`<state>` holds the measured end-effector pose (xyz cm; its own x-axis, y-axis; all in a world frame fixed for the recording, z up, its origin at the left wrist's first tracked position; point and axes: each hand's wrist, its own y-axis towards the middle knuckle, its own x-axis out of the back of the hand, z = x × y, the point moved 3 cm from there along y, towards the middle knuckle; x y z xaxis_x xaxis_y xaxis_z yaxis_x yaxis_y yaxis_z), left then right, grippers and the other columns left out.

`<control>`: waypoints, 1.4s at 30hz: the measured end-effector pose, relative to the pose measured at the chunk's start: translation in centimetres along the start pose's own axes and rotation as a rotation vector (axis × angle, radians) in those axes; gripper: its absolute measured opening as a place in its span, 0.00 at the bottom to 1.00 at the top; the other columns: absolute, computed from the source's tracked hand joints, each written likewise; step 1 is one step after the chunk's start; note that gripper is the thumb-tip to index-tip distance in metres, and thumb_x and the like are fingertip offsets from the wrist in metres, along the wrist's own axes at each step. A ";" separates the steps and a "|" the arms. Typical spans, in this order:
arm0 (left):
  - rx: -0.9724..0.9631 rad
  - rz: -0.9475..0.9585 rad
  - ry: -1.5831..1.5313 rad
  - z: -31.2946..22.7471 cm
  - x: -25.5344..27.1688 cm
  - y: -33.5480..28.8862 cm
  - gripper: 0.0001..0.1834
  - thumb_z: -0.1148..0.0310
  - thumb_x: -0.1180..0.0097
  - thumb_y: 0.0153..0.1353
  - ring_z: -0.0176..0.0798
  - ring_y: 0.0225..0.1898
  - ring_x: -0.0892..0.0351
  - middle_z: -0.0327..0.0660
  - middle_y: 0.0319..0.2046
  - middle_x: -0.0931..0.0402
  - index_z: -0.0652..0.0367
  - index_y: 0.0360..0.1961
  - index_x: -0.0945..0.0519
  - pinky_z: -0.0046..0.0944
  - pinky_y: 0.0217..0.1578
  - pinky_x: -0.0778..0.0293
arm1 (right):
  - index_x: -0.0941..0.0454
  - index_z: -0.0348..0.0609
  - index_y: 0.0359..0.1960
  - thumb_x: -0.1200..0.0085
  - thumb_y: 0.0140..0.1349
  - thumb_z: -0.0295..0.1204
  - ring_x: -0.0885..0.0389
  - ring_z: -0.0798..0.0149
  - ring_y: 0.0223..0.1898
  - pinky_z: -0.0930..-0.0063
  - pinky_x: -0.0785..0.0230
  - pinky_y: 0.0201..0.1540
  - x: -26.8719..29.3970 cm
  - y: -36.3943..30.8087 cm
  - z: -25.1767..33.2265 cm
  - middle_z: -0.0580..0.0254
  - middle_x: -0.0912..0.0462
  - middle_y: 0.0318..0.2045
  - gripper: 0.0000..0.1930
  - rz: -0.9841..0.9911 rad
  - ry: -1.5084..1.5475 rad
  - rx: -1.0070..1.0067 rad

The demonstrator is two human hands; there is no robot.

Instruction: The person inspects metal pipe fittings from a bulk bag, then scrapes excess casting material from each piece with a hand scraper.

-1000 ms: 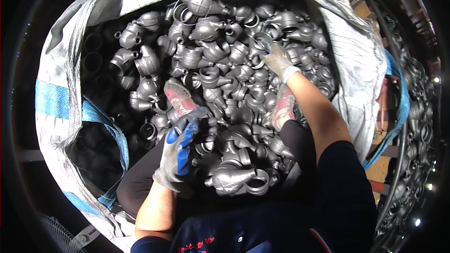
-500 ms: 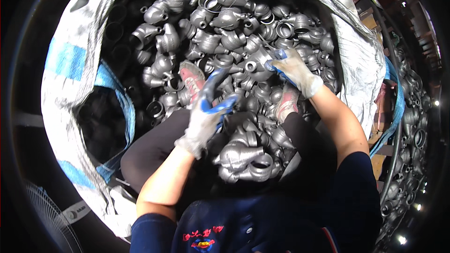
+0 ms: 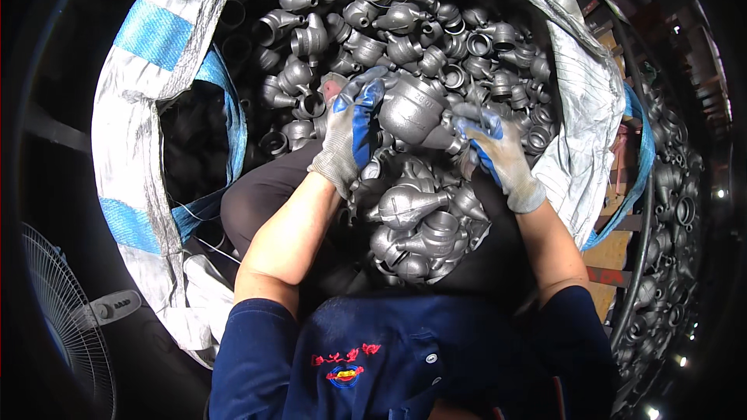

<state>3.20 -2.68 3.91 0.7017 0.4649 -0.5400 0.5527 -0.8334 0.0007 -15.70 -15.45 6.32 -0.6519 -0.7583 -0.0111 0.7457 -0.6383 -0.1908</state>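
Observation:
A bulbous grey metal casting (image 3: 414, 113) with a narrow neck is up in front of me between both hands, tilted with its neck toward the lower right. My left hand (image 3: 352, 128), in a grey knit glove with blue coating, has its fingers curled against the wide end. At the neck end, the fingers of my right hand (image 3: 498, 152), gloved alike, are closed round it; part of the grip is hidden. More grey castings (image 3: 420, 222) are heaped between my legs. Beyond my hands lies a deep pile of similar castings (image 3: 401, 47).
A large white woven bulk bag (image 3: 128, 124) surrounds the pile, with blue lifting straps (image 3: 233, 120) at its sides. Outside, a wire-guarded fan (image 3: 62, 319) stands at the lower left. More castings (image 3: 673, 225) lie at the right, beyond a dark rail.
The casting has come nearer and up in my right hand. My left hand has moved upward and closed against its wide end. The whole view has shifted slightly.

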 end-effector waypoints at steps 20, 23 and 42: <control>-0.152 0.208 0.108 -0.8 -1.2 0.2 0.22 0.68 0.53 0.69 0.39 0.57 0.27 0.46 0.54 0.27 0.63 0.62 0.37 0.40 0.57 0.28 | 0.30 0.40 0.50 0.45 0.62 0.22 0.27 0.82 0.25 0.89 0.33 0.27 0.0 -2.2 -3.4 0.68 0.22 0.30 0.15 0.007 0.224 0.031; -0.221 0.255 0.413 -1.2 -1.4 0.1 0.25 0.66 0.52 0.70 0.40 0.59 0.30 0.47 0.58 0.30 0.61 0.64 0.39 0.41 0.58 0.29 | 0.30 0.38 0.50 0.45 0.61 0.22 0.28 0.82 0.23 0.89 0.35 0.26 0.4 -2.3 -3.9 0.69 0.23 0.29 0.16 -0.025 0.291 -0.040; -0.050 -0.041 0.188 1.5 0.1 0.7 0.16 0.73 0.51 0.68 0.32 0.49 0.24 0.39 0.46 0.23 0.63 0.56 0.29 0.30 0.49 0.28 | 0.22 0.33 0.45 0.55 0.71 0.39 0.28 0.77 0.19 0.84 0.35 0.24 0.7 -0.8 0.3 0.61 0.20 0.24 0.19 -0.396 -0.018 0.173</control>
<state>2.97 -3.65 2.58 0.7473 0.5493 -0.3738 0.6006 -0.7991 0.0265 -16.70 -15.53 6.77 -0.8912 -0.4511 0.0470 0.4512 -0.8924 -0.0092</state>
